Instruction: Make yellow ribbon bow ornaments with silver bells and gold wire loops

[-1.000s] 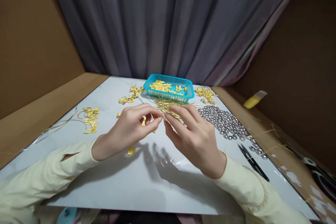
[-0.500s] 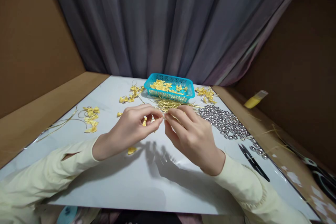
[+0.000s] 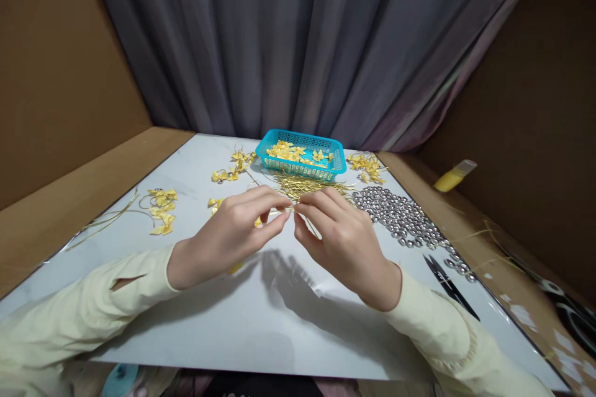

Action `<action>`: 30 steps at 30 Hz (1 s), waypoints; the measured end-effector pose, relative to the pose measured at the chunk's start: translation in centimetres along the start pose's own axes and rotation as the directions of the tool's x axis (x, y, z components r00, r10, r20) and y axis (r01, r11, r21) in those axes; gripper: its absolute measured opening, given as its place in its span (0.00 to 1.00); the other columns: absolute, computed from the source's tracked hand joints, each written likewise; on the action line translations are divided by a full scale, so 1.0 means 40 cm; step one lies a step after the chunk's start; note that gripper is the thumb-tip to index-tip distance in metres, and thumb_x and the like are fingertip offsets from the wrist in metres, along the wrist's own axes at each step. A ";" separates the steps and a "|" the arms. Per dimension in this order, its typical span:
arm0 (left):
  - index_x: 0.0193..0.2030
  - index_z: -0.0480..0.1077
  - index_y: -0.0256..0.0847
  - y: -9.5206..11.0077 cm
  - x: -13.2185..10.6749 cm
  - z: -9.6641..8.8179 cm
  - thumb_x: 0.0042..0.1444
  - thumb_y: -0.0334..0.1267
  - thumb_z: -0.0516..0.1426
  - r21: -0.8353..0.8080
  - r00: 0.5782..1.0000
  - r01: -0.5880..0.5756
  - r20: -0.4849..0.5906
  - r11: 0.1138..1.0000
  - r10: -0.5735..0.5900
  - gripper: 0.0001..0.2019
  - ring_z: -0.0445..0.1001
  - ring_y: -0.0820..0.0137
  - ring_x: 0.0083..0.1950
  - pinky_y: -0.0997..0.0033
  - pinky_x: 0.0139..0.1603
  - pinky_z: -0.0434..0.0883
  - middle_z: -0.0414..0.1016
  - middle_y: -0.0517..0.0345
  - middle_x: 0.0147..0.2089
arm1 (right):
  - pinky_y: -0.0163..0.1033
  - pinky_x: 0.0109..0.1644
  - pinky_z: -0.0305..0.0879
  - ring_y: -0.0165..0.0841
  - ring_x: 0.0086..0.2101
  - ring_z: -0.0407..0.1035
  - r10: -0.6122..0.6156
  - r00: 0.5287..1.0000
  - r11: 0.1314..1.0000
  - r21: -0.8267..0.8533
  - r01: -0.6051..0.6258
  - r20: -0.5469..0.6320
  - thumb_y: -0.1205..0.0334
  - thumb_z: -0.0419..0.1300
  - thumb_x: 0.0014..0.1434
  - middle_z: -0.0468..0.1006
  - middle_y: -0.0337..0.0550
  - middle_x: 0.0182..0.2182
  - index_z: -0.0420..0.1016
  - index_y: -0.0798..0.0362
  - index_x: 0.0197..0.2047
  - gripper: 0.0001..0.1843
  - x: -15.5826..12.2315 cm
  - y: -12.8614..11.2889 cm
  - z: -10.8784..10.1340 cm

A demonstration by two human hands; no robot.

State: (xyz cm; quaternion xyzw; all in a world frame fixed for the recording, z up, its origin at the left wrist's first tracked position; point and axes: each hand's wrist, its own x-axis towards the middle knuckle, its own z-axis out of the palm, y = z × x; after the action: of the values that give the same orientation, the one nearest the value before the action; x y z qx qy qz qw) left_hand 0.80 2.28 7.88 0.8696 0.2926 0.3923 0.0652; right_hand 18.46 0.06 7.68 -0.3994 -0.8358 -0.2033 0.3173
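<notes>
Left hand (image 3: 237, 223) has thumb and forefinger pinched almost flat together on a thin pale strand (image 3: 287, 209), held up over the middle of the desk (image 3: 209, 329); right hand (image 3: 342, 239) faces it, fingers curved and fingertips drawn close at the strand's other end, though I cannot tell whether they grip it. Most of the strand is hidden by the fingers. Just beyond the hands lies a loose heap of gold wires (image 3: 310, 186), and behind it, by the desk's far edge, a blue basket (image 3: 339, 170) holds yellow flowers (image 3: 285, 151). One yellow cluster (image 3: 238, 163) lies left of the basket, another (image 3: 366, 167) near the far right corner, and a third (image 3: 162, 200) toward the left edge. Silver beads (image 3: 401, 214) spread along the right edge, with black snips (image 3: 451, 290) just nearer the front. A yellow piece (image 3: 235, 268) shows partly beneath the left hand
</notes>
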 end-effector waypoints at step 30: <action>0.38 0.69 0.31 -0.008 -0.015 0.011 0.62 0.27 0.48 0.382 0.944 -0.329 0.100 0.864 0.315 0.09 0.74 0.67 0.35 0.68 0.34 0.72 0.75 0.48 0.34 | 0.37 0.32 0.65 0.33 0.32 0.68 0.043 0.995 0.994 0.093 -0.051 0.087 0.69 0.53 0.58 0.76 0.45 0.28 0.75 0.58 0.31 0.10 0.003 -0.002 0.005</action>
State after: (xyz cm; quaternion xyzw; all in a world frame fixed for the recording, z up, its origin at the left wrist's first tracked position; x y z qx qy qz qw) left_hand 0.64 2.27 7.09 0.9079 0.2150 0.3158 -0.1723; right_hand 18.26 0.20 7.61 -0.4117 -0.8476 -0.1387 0.3046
